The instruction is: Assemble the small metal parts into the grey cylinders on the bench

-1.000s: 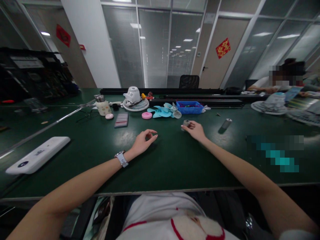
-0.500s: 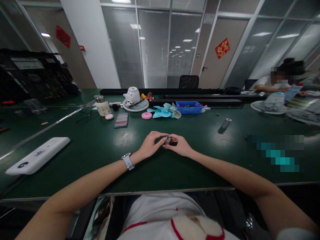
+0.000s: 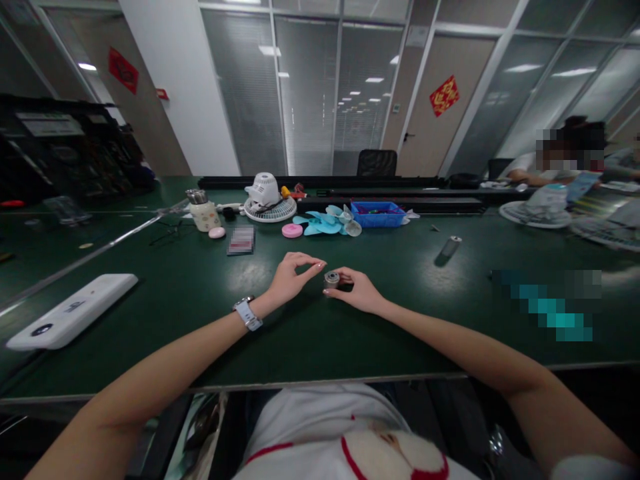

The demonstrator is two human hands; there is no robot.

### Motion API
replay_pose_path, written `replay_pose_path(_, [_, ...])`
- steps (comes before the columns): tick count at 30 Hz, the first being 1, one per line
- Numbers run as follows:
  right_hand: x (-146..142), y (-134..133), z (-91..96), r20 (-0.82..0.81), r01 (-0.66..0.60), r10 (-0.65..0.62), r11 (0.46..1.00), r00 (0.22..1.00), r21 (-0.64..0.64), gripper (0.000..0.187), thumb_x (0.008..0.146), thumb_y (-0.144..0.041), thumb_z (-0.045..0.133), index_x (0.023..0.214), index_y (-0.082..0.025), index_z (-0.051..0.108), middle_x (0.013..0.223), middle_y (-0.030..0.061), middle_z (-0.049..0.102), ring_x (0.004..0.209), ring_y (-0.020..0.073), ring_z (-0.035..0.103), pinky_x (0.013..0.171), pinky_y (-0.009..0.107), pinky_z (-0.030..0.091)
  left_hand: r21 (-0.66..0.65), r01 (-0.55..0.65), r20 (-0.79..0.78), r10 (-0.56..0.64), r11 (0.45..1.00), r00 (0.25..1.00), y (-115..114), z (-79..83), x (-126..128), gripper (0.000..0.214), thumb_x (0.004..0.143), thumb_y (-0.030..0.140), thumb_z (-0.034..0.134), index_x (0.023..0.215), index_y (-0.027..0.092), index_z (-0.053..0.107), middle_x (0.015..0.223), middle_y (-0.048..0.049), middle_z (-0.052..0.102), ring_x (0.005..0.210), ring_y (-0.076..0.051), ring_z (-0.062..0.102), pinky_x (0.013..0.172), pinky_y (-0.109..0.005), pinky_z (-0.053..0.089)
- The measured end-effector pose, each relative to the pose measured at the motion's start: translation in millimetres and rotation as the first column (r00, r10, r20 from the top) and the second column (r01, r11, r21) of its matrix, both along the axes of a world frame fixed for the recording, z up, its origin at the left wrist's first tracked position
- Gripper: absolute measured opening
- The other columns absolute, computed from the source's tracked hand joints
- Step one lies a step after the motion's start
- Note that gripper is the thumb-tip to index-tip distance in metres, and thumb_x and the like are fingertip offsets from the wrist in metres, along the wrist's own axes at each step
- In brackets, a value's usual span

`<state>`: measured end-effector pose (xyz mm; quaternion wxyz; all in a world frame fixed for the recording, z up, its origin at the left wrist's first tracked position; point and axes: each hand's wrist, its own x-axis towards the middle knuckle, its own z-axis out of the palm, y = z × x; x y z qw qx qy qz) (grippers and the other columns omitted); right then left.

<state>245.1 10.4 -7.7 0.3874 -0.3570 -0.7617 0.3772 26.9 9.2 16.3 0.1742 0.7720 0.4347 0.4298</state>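
My right hand [image 3: 356,291] grips a small grey metal cylinder [image 3: 331,279], like a little motor, and rests on the dark green table [image 3: 210,307] in front of me. My left hand [image 3: 290,278], with a watch on the wrist, hovers just left of the cylinder. Its thumb and fingertips are pinched together, and I cannot make out anything in the pinch. The two hands are a short gap apart.
At the back stand a white fan housing [image 3: 267,198], light blue fan blades [image 3: 325,221], a blue bin [image 3: 377,214], a pink disc [image 3: 293,231] and a cup [image 3: 203,210]. A second grey cylinder [image 3: 449,248] lies to the right, a white device [image 3: 70,312] to the left. Another person sits far right.
My right hand brought the cylinder from farther back on the table toward me. The hands met over it, and now my left hand has lifted slightly away, still pinched.
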Motion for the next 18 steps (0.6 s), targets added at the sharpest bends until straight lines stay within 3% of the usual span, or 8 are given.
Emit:
replay_pose_path(5, [0,-3,2.5,0.023,0.012,-0.012,1.0,1.0,0.001,0.044,0.072,-0.036,0.081,0.109,-0.019,0.066,0.109,0.0065,0.073,0.098,0.021,0.07,0.093,0.041,0.056,-0.12,-0.005,-0.25,-0.026,0.993,0.968,11,-24.8,-21,0.03,0.085,0.054,0.062,0.101,0.034,0.078,0.094,-0.0048,0.069,0.095,-0.025,0.056,0.091,-0.042,0.039])
replay_pose_path(8, [-2,-4,-0.6,0.01,0.019,-0.019,1.0,1.0,-0.004,0.044,0.07,-0.035,0.082,0.109,-0.019,0.066,0.108,0.0071,0.073,0.098,0.0215,0.07,0.094,0.042,0.056,-0.136,-0.031,-0.337,-0.017,0.99,0.941,13,-31.2,-24,0.03,0.084,0.056,0.062,0.1,0.037,0.079,0.095,-0.0049,0.067,0.095,-0.025,0.055,0.09,-0.042,0.038])
replay_pose_path(11, [1,5,-4.0,-0.034,0.039,-0.04,0.999,0.999,-0.027,0.045,0.069,-0.035,0.082,0.108,-0.019,0.067,0.107,0.0082,0.074,0.097,0.0224,0.071,0.094,0.043,0.055,-0.131,-0.027,-0.329,-0.018,0.991,0.944,13,-28.3,-23,0.035,0.084,0.056,0.062,0.108,0.035,0.076,0.096,-0.0047,0.068,0.095,-0.023,0.057,0.09,-0.04,0.04])
replay_pose_path(14, [25,34,-1.9,-0.095,0.172,-0.17,0.985,0.981,0.013,0.047,0.07,-0.039,0.081,0.108,-0.017,0.067,0.106,0.0103,0.074,0.097,0.0236,0.071,0.094,0.044,0.055,-0.143,-0.029,-0.228,-0.004,0.989,0.974,13,-24.2,-23,0.043,0.088,0.054,0.058,0.118,0.028,0.072,0.098,-0.005,0.071,0.091,-0.021,0.06,0.087,-0.037,0.044])
replay_pose_path(16, [56,62,1.4,-0.141,0.342,-0.325,0.933,0.935,0.111,0.048,0.07,-0.042,0.08,0.109,-0.016,0.067,0.107,0.0115,0.074,0.098,0.0248,0.071,0.095,0.045,0.054,-0.165,-0.081,-0.146,0.057,0.983,0.988,14,-24.0,-22,0.043,0.09,0.052,0.053,0.117,0.024,0.071,0.101,-0.006,0.072,0.088,-0.021,0.062,0.083,-0.035,0.046])
replay_pose_path(18, [97,91,2.8,-0.161,0.542,-0.518,0.811,0.84,0.22,0.047,0.07,-0.041,0.079,0.107,-0.015,0.068,0.105,0.012,0.074,0.096,0.0261,0.07,0.094,0.045,0.054,-0.186,-0.137,-0.1,0.12,0.973,0.988,15,-26.0,-22,0.041,0.092,0.049,0.05,0.113,0.021,0.072,0.101,-0.0065,0.073,0.087,-0.021,0.062,0.079,-0.034,0.047])
